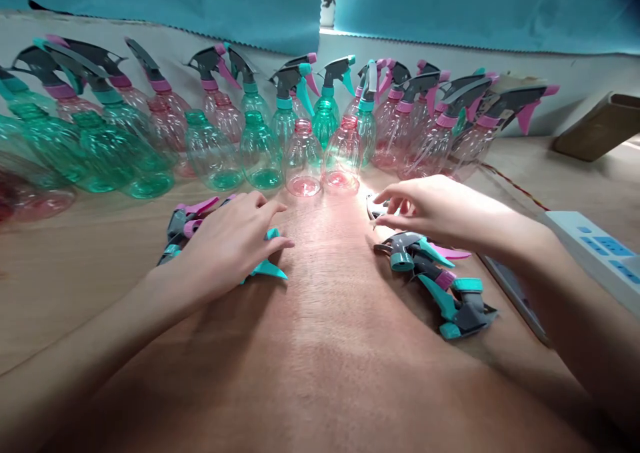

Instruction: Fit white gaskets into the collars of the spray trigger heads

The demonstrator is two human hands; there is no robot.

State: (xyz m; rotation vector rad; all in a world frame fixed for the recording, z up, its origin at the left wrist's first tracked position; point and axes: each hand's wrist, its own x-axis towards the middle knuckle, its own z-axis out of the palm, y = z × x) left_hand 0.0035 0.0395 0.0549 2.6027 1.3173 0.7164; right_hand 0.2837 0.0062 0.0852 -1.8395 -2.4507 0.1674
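Note:
My left hand point(235, 236) is over a small group of trigger spray heads, its thumb and forefinger stretched out and apart. A teal trigger point(270, 270) shows below that thumb, and a pink-and-grey spray head point(183, 223) lies beyond the wrist side. The palm hides the rest of the group. My right hand point(415, 206) has curved fingers with a gap between thumb and forefinger, close to a dark, shiny spray head part point(375, 208) on the table. Nearer me lie a grey-and-teal spray head point(403, 253) and another with a teal collar point(467, 310).
Clear pink bottles point(304, 160) and green bottles point(261, 150) without tops stand in a front row. Behind them are several bottles with spray heads fitted point(327, 86). At right are a white power strip point(600, 246), a dark flat object point(517, 296) and a brown block point(597, 126).

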